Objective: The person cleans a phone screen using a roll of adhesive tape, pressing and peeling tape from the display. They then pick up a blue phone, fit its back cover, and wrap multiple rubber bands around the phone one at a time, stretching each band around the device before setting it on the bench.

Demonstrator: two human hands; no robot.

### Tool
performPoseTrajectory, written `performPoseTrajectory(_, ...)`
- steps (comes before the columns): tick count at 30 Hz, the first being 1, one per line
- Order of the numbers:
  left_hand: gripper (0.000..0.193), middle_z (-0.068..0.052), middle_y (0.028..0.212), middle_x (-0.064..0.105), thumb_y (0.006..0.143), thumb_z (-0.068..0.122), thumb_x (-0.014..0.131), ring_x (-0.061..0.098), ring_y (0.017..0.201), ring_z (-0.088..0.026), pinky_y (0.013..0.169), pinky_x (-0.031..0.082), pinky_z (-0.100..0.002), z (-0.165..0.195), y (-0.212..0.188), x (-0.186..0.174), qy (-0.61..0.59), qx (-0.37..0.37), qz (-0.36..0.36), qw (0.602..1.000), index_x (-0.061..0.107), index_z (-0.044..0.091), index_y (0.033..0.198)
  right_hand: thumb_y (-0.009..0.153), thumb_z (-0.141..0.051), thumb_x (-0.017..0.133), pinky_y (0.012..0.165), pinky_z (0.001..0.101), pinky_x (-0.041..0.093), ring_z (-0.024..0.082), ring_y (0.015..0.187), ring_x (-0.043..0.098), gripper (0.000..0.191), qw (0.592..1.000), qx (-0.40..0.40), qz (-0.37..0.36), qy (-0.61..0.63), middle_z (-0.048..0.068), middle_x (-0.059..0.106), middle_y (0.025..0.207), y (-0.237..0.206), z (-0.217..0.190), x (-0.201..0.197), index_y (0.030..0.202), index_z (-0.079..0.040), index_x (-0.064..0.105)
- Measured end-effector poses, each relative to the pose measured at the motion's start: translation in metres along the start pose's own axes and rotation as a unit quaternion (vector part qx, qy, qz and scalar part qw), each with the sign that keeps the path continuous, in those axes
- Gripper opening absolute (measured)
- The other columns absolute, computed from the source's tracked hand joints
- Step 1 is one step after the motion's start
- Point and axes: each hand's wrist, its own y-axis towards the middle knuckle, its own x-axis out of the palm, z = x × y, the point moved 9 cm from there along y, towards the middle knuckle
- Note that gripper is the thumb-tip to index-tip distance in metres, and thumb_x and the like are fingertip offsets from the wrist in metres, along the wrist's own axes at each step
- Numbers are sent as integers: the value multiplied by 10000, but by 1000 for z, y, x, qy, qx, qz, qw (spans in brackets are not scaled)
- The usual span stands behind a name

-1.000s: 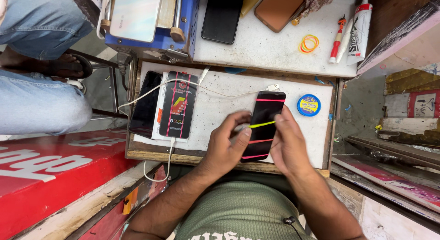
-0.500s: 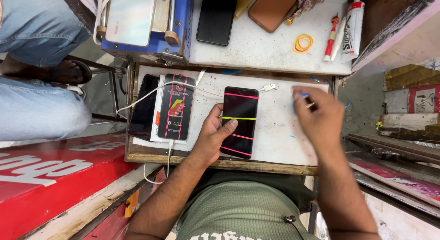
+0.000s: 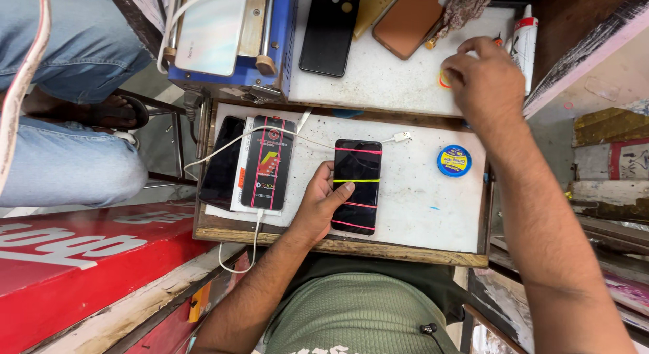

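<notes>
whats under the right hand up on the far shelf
The right hand covers most of an orange rubber band; only an arc shows. Whatever else lies beneath is hidden. A white bottle stands beside it.
</notes>
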Motion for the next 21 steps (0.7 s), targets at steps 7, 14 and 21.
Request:
performPoseTrajectory(7, 456, -138, 1167, 679, 957, 71, 668, 661, 1078, -161, 989, 554, -336, 1, 0, 1, -3, -18, 6, 1000, 475, 13, 1366, 1033, -95, 794, 825, 363, 573, 242, 923, 715, 78, 984, 120, 5, 134, 60, 734, 1119, 3, 36, -14, 1107, -105, 772)
performPoseTrajectory(14, 434, -141, 1247, 672, 979, 75, 671, 642, 1153, -178, 1054, 506, -358, 5, -1, 5, 5, -9, -10, 1000, 512, -17, 1372, 939, -147, 800, 867, 416, 548, 299, 1022, 671, 181, 998, 6, -32, 51, 78, 723, 1142, 3, 2, -8, 1118, -116, 797)
performPoseTrajectory(21, 478, -118, 1255, 668, 966, 84, 665, 632, 1168, -169, 1063, 497, -346, 9, -2, 8, -4, -6, -9, 1000, 501, 3, 1408, 997, -199, 785, 930, 424, 543, 292, 1096, 662, 93, 997, 43, -55, 40, 53, 722, 1165, 14, 12, 0, 1065, -135, 783)
